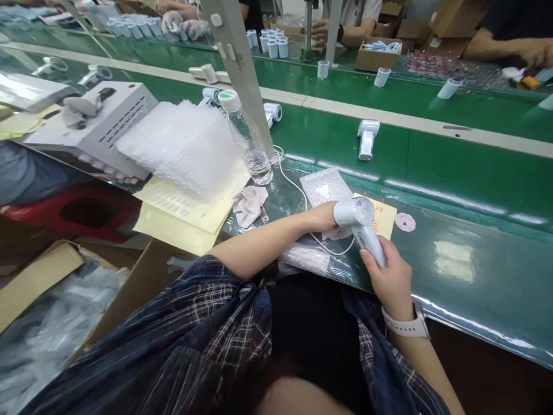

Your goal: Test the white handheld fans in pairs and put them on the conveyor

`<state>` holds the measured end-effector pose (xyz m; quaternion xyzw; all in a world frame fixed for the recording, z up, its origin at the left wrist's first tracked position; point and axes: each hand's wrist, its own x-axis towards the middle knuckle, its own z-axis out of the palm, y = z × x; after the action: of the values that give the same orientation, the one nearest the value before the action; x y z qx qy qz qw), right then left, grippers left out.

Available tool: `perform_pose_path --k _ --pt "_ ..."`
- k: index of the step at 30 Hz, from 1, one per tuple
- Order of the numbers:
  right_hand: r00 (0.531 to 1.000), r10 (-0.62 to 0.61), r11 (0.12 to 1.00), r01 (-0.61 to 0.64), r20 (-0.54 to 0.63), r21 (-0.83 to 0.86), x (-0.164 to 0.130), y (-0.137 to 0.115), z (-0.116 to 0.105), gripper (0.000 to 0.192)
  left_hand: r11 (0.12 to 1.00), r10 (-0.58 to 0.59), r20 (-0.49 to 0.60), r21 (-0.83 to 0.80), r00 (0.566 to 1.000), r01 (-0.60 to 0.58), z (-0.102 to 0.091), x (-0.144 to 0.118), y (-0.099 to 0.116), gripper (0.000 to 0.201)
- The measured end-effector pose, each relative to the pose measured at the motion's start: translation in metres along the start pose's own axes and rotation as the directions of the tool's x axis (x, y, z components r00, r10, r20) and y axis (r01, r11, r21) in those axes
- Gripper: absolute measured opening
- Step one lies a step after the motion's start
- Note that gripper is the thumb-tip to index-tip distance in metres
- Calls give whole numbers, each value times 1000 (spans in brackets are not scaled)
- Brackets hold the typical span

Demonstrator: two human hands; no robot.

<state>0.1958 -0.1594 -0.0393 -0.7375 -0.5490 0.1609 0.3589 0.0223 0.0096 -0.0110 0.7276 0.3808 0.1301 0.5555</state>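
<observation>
A pale blue hair dryer (352,214) is held over the near bench, its round head up and its handle slanting down to the right. My right hand (391,274) is closed around the lower handle, with the thumb along its near side. At the left end of the dryer's head, my left hand (323,218) grips it, its fingers mostly hidden behind the barrel. Beneath the dryer lie a bubble-wrap pouch (327,185) and a yellow note (386,215) with red writing. A white cord (295,183) curves past my left forearm.
A water bottle (253,147) stands by a metal post (242,69). Left of it are stacked bubble-wrap bags (181,144), yellow sticker sheets (181,222) and a white metal box (97,124). Beyond, a green conveyor (432,141) carries another dryer (367,139). Co-workers' hands are across it.
</observation>
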Motion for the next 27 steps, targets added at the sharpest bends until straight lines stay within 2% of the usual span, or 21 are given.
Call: perform_pose_path --k 2,4,5,7,8,9,11,13,14,17,18,20,22,25,27 --pt "1000 -22 997 23 21 -70 3 -4 6 58 967 -107 -44 -235 993 93 -9 4 -1 26" --pt "998 -36 986 45 54 -159 6 -6 11 53 946 -165 -92 -298 982 131 -19 6 -1 30" --pt "996 -58 974 71 64 -215 7 -6 13 50 955 -150 -121 -276 981 112 -22 5 -1 31" --pt "989 -132 930 148 71 -335 7 -7 16 47 993 -39 -190 -120 981 17 -27 0 2 33" --pt "981 -180 900 194 71 -391 7 -8 16 46 998 58 -212 36 976 -52 -27 -6 4 35" --pt "970 -232 865 238 69 -441 6 -10 15 45 967 169 -205 225 964 -122 -27 -12 6 39" --pt "943 -328 787 310 63 -533 5 -16 8 44 801 346 -118 553 931 -228 -26 -26 14 47" --pt "914 -401 723 357 61 -592 5 -25 -5 43 653 433 -63 709 899 -264 -27 -38 23 49" --pt "906 -422 709 360 44 -607 6 -30 -12 43 623 460 -74 737 885 -262 -28 -42 28 48" --pt "890 -452 707 317 -59 -632 8 -45 -26 44 624 480 -137 748 866 -227 -34 -47 43 46" --pt "884 -463 704 325 -62 -632 8 -49 -28 44 616 471 -133 758 872 -217 -36 -47 47 46" --pt "880 -474 700 381 6 -604 9 -56 -28 42 563 460 -93 800 883 -208 -38 -48 54 47" --pt "904 -426 754 378 37 -538 9 -60 -27 40 494 464 -56 845 884 -206 -38 -52 60 47" --pt "956 -294 858 259 -11 -444 11 -61 -27 42 422 501 -52 886 864 -191 -40 -61 67 45" --pt "955 -287 878 294 77 -377 13 -61 -28 45 395 525 -41 897 850 -201 -41 -65 71 44"
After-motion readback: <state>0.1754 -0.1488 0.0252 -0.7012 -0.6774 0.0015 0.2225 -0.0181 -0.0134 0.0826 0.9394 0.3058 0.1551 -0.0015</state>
